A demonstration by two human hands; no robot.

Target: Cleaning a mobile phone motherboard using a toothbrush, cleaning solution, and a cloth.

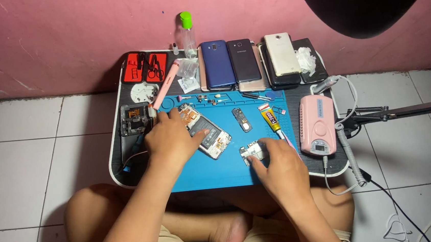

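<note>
While the left hand point(172, 140) lies flat pinning the opened phone point(205, 131) on the blue mat point(229, 171), the right hand point(281, 171) pinches the small metal board point(253, 152) just beside it, so imo keep fingertips on the edges & lift w/o tilting.

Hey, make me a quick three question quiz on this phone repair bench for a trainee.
1. True or false: the left hand rests on the opened phone.
2. What does the right hand touch: A, the small metal part; B, the pink device?
3. What colour is the work mat?

Key: 1 true; 2 A; 3 blue.
</note>
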